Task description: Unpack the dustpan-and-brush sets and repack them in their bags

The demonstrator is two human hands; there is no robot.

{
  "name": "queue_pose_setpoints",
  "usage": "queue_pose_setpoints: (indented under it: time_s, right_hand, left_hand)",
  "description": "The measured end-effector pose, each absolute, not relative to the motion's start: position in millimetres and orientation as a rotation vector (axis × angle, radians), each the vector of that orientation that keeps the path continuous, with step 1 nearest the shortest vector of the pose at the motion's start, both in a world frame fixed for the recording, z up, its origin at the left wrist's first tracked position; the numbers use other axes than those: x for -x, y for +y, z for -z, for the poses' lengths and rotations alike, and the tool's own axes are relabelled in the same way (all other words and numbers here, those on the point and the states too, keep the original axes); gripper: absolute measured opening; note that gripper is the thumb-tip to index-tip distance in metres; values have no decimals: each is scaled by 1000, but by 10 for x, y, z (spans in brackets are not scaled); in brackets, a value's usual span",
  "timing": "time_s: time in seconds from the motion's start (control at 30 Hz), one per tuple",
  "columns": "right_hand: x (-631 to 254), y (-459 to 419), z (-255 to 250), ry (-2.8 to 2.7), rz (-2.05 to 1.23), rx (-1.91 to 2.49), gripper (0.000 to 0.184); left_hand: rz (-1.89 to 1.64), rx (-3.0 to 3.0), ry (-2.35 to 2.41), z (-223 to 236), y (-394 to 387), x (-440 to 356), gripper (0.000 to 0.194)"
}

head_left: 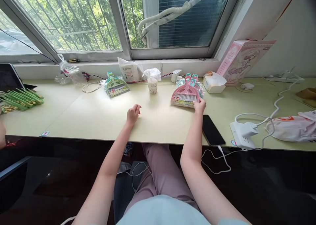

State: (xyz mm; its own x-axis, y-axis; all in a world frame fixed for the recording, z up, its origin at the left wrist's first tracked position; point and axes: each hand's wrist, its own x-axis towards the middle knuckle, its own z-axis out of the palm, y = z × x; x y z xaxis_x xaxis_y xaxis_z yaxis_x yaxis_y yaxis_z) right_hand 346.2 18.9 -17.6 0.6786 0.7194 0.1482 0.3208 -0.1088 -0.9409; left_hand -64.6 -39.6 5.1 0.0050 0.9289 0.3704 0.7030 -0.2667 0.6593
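Observation:
My right hand (199, 106) reaches forward and grips the near right corner of a pink mini dustpan-and-brush set (184, 93) in clear wrapping, lying on top of a small pile of similar sets on the pale table (98, 116). My left hand (133, 113) rests on the table's middle with its fingers loosely curled and nothing in it. A green dustpan set (115, 85) in wrapping lies farther back to the left.
A black phone (212, 130) lies by my right forearm, a white power strip (243, 132) with cables to its right. A wrapped cup (152, 82), a tissue pack (214, 83), a pink box (243, 60), bags and green items (21, 100) line the table.

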Motion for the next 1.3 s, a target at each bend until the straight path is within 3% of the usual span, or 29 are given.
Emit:
queue_pose_setpoints:
  time_s: [0.23, 0.6, 1.0, 1.2, 1.3]
  right_hand:
    - [-3195, 271, 234, -860, -145, 1743, 57]
    - [-3077, 142, 220, -674, 266, 1806, 62]
    - [-2817, 93, 52, -1055, 261, 1802, 52]
    - [-2631, 115, 8, -1231, 322, 1565, 54]
    - [-2394, 88, 1, -1521, 332, 1372, 49]
  left_hand:
    - [-1113, -2041, 1691, -51, -409, 650, 33]
    - [-1095, -2057, 1682, -72, -437, 653, 30]
    - [-1004, -2026, 1881, -35, -354, 659, 25]
    - [-1186, -1866, 2155, 29, -84, 804, 21]
    - [-1192, -1809, 2345, 17, 100, 986, 31]
